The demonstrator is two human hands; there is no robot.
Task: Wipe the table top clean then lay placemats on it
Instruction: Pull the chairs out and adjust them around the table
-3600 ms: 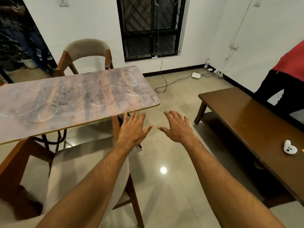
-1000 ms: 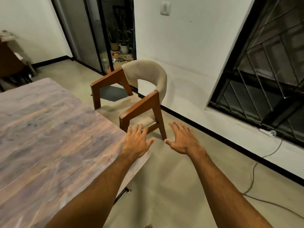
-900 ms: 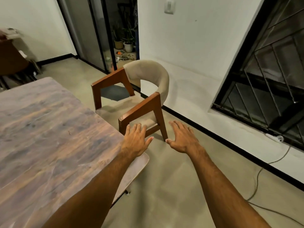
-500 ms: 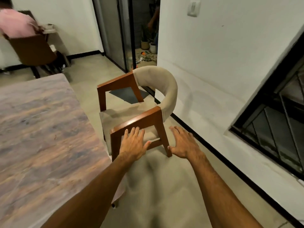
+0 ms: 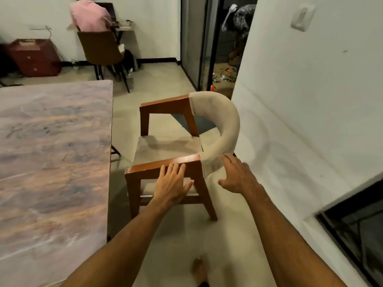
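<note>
The long table top with a streaky brown and grey surface fills the left side; nothing lies on it. My left hand is stretched forward with straight fingers, in front of the near wooden armrest of a chair, holding nothing. My right hand hovers with spread fingers beside the chair's padded beige backrest, also holding nothing. No cloth or placemat is in view.
The chair stands between the table's right edge and a white wall. A dark doorway opens behind it. A person in a pink shirt sits at a far desk. My bare foot shows on the tiled floor.
My view has swung left around the table's corner toward the chair. Both hands stay outstretched and open, now near the chair's near armrest and backrest.
</note>
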